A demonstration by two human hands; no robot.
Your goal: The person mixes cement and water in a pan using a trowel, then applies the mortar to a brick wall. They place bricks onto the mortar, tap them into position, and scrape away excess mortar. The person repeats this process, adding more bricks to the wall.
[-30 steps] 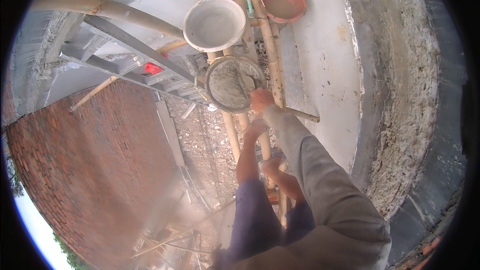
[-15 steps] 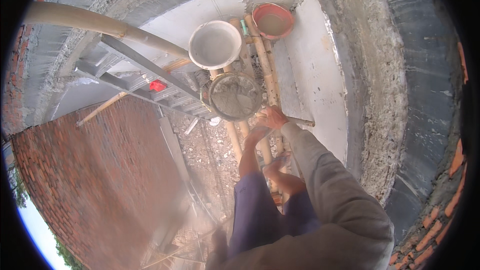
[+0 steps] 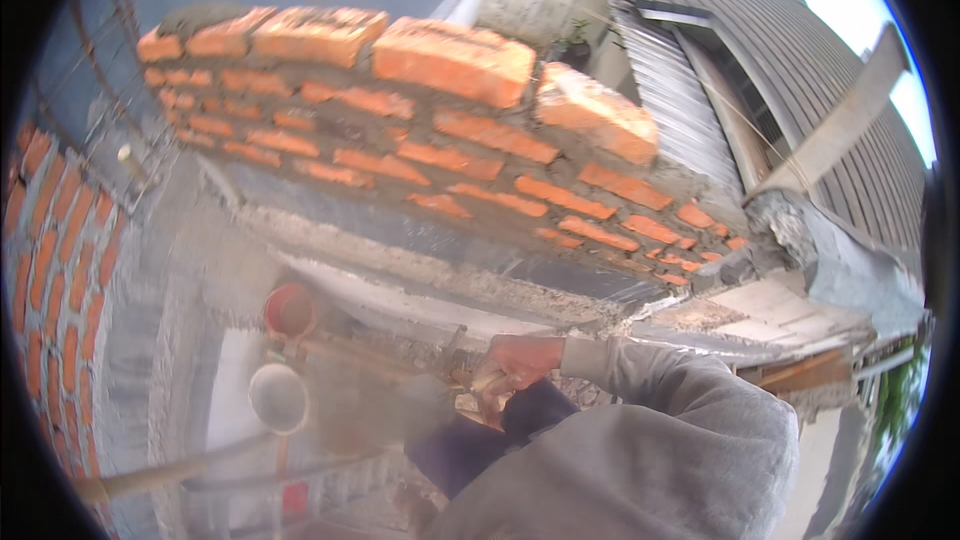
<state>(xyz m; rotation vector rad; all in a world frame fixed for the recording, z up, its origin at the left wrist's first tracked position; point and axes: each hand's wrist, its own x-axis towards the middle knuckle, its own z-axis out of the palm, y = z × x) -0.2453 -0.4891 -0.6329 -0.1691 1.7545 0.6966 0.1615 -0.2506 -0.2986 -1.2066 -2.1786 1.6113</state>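
My right hand (image 3: 525, 360), below the middle of the view, has its fingers wrapped round a tool with a pale handle (image 3: 488, 380). Blur hides most of this tool, so its kind is unclear. The grey sleeve (image 3: 690, 400) of my right arm reaches in from the lower right. A smeared brownish patch beside my dark trousers (image 3: 455, 450) may be my left hand; no fingers can be made out there. Beyond my right hand runs a red brick wall (image 3: 490, 140) with grey mortar joints, its top course made of larger-looking bricks.
A red bucket (image 3: 290, 310) and a white bucket (image 3: 279, 398) stand at the left. A blurred bamboo pole (image 3: 190, 465) crosses the lower left. Another brick wall (image 3: 60, 290) rises at the far left. Corrugated roofing (image 3: 675, 90) lies behind the wall, with a pale upright board (image 3: 840, 120) at the right.
The view has swung up and right, from the buckets and bamboo poles to the brick wall. My right hand remains closed on the tool and now shows before my trousers.
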